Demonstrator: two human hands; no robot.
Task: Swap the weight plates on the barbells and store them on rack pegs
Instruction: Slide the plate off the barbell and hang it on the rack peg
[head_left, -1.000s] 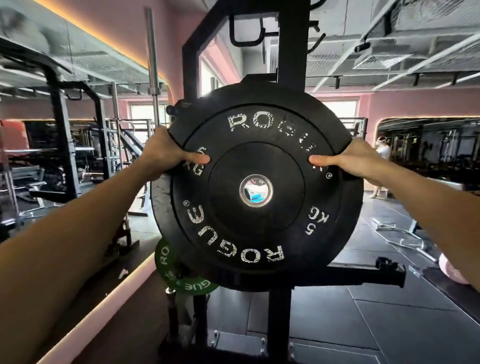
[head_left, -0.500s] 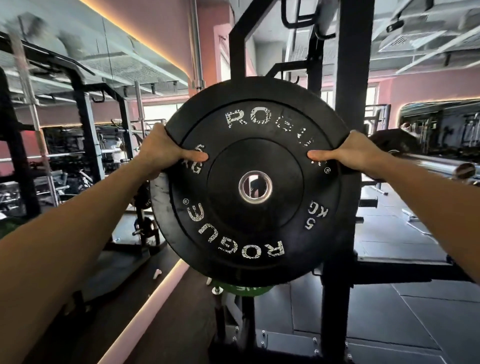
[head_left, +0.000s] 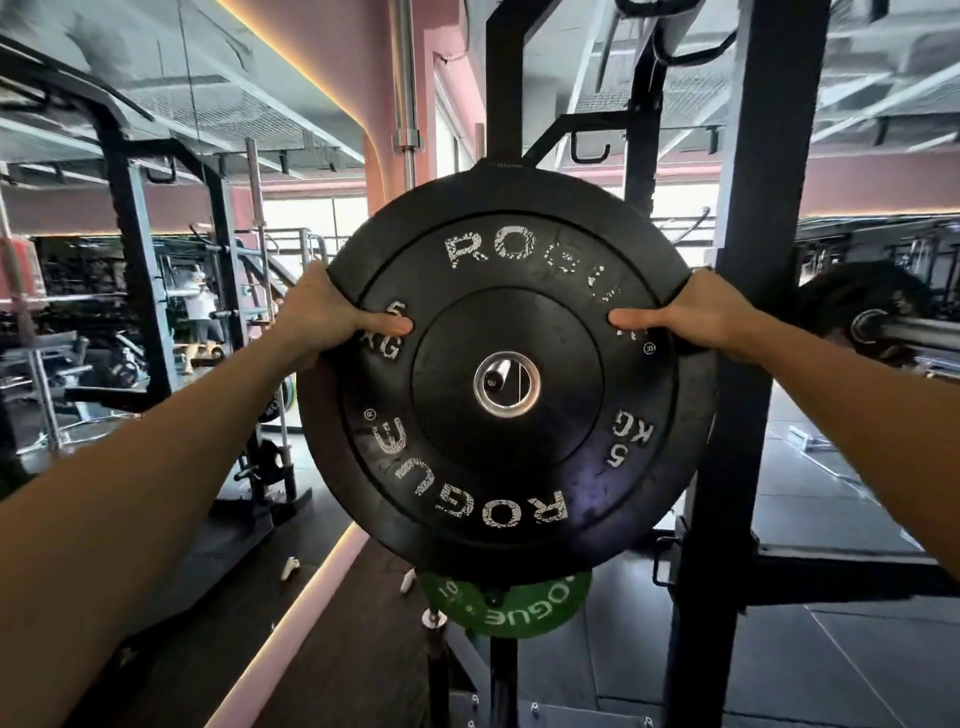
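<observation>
Black plate (head_left: 506, 384), gripped at its rim by left hand (head_left: 322, 317) and right hand (head_left: 696, 317), faces the peg (head_left: 496, 378) showing through its bore.

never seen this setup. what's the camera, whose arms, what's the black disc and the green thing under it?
There is no machine here: a person wears one wide-angle camera on the head, looking forward and down, so the two bare arms are their own. The left hand and right hand each grip an edge of a black weight plate, thumbs on its face. It reads ROGUE and 5 KG. Through its steel centre hole you can see the end of a peg or bar; I cannot tell whether the plate is on it yet. Below sits a green plate, partly hidden. The black upright belongs to a rack. On the right is the end of a barbell with a dark plate on it.
</observation>
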